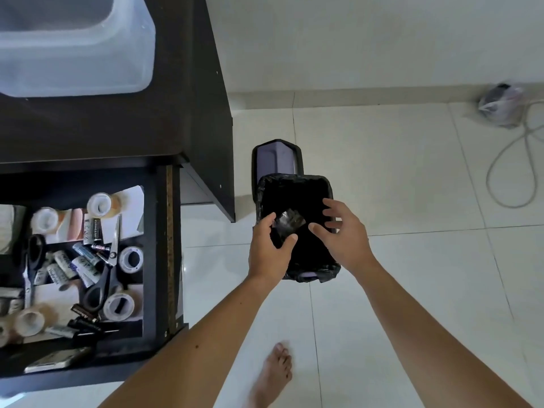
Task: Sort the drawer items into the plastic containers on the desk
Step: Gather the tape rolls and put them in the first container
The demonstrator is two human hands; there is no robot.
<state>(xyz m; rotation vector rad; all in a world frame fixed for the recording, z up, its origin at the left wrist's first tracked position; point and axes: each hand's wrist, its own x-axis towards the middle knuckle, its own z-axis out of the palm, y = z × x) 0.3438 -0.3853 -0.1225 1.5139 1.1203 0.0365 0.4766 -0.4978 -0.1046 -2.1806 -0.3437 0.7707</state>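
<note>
White tiled floor (397, 275), dark desk (117, 128) | bin (297, 189) beneath both hands | left hand (269, 254) pinching crumpled wrapper (288, 223) | right hand (346, 234) spread, holding nothing | open drawer (88, 260) of tape, batteries, scissors left of hands | plastic container (73, 45) on desk beyond.

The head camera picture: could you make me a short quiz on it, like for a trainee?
1. True or false: the bin stands on the desk.
2. Which hand grips the crumpled wrapper? A) left hand B) right hand
3. Fill in: the scissors lie in the open ____.

Key: 1 false, it stands on the floor; 2 A; 3 drawer.
</note>
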